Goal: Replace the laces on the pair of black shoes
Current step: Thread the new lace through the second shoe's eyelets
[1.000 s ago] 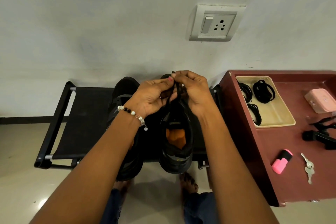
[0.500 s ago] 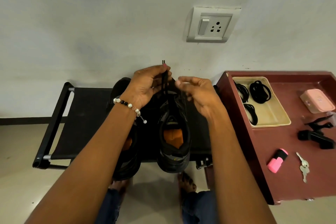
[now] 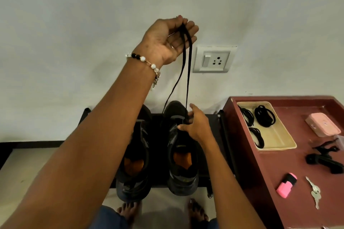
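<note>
Illumination: soft, even, moderately dim. Wall (image 3: 74,24) darkens toward the corners. Wide-angle lens bows the frame edges. Focus slightly soft throughout.

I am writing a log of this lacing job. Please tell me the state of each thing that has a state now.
left hand: raised, pinching both strands of the lace
lace: pulled up taut from the right shoe
right hand: gripping the right shoe
right shoe: upright on the bench
tray: holds coiled black laces

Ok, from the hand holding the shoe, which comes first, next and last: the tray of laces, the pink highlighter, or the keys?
From the right hand:
1. Tray of laces, on the red table, at its back.
2. Pink highlighter, nearer the table's front.
3. Keys, just right of the highlighter.
</note>
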`<state>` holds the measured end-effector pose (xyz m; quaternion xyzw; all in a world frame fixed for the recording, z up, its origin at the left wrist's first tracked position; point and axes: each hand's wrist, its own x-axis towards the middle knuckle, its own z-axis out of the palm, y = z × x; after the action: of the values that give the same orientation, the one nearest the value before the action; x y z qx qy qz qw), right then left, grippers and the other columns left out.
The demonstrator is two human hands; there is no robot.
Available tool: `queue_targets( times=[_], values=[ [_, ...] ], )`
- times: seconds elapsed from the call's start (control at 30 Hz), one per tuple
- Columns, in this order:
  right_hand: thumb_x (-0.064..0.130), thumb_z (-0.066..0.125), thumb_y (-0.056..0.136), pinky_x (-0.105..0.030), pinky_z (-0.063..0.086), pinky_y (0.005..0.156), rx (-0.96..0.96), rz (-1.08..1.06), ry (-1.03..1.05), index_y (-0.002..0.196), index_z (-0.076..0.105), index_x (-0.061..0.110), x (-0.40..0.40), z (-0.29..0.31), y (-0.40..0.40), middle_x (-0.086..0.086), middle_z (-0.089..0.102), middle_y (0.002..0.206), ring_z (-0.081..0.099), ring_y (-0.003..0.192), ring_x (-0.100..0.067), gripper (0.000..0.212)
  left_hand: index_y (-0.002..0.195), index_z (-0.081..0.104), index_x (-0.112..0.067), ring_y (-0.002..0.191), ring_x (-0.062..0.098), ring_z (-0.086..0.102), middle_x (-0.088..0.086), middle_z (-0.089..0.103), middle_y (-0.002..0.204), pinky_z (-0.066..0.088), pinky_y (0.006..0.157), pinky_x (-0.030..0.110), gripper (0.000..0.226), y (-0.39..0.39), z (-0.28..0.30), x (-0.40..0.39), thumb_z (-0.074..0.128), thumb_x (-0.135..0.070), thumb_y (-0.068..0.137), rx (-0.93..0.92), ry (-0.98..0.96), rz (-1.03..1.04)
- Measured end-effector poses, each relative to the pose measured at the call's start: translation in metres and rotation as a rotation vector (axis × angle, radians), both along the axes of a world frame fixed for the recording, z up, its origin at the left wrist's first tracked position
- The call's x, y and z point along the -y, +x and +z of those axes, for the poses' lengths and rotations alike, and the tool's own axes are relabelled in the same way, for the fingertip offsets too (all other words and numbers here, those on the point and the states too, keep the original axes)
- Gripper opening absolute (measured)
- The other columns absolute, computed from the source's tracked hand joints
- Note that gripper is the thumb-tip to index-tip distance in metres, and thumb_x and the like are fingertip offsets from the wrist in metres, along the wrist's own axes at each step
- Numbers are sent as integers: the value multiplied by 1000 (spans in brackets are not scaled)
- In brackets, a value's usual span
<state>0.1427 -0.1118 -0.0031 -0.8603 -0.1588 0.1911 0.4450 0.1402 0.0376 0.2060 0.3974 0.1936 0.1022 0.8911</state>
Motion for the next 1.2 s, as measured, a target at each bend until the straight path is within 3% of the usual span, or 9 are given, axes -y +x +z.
queue_targets(
  times=[0.13,0.23,0.4,0.53,0.63,0.73,0.9,1.07,1.2],
  values=[
    [16,75,84,-25,38,107,-78,58,580,150,34,18,-18,30,-11,5,44,149,41,135,-4,78,81,63,4,67,29,71,17,70,72,60,69,43,15,1,5,8,59,-4,94,-38,19,-44],
    [26,58,95,-34,46,100,-219,166,738,125,61,8,-22,36,-14,-5,70,108,63,109,-16,35,80,60,4,63,29,69,17,67,67,59,67,44,18,5,-3,2,56,-4,95,-38,-25,0],
    [6,46,100,-22,47,76,-335,94,769,100,68,3,2,30,2,-2,59,73,52,69,-10,23,77,60,-4,66,24,66,10,64,67,57,76,38,21,1,-37,-40,55,-8,97,-19,-58,229],
    [6,46,101,-26,49,74,-268,-12,635,90,68,6,3,29,11,0,61,66,57,69,-16,25,75,68,-9,74,23,66,8,69,76,57,73,30,14,-17,-100,-63,76,-19,80,-450,633,339],
    [8,44,103,-31,54,74,-279,-96,602,88,66,5,-6,36,7,-5,61,64,63,66,-24,27,89,64,0,86,28,63,13,65,90,53,73,33,35,-39,-140,-44,77,-32,80,-762,1171,69],
    [7,45,102,-36,55,79,-292,-119,585,85,65,4,-13,45,4,-8,63,65,65,68,-28,27,91,60,-3,95,37,60,18,63,99,46,74,38,39,-70,-172,-8,69,-40,85,-840,1431,-65],
    [6,47,101,-29,58,68,-317,-176,558,83,65,2,-23,68,8,-11,63,68,67,63,-25,26,96,64,-18,91,19,62,-1,64,97,51,73,32,49,-98,-205,66,81,-54,67,-699,995,-69],
    [7,49,101,-27,55,59,-341,-215,580,80,63,3,-29,106,14,-9,62,66,66,60,-24,26,106,58,-14,102,21,61,4,62,112,49,74,29,52,-98,-212,84,85,-39,69,-714,947,85],
    [10,50,101,-37,56,77,-323,-215,650,84,65,5,-35,144,19,-7,63,68,68,67,-26,23,107,59,-13,101,22,62,4,62,110,53,78,32,51,-101,-214,83,85,-36,70,-719,978,87]
  ],
)
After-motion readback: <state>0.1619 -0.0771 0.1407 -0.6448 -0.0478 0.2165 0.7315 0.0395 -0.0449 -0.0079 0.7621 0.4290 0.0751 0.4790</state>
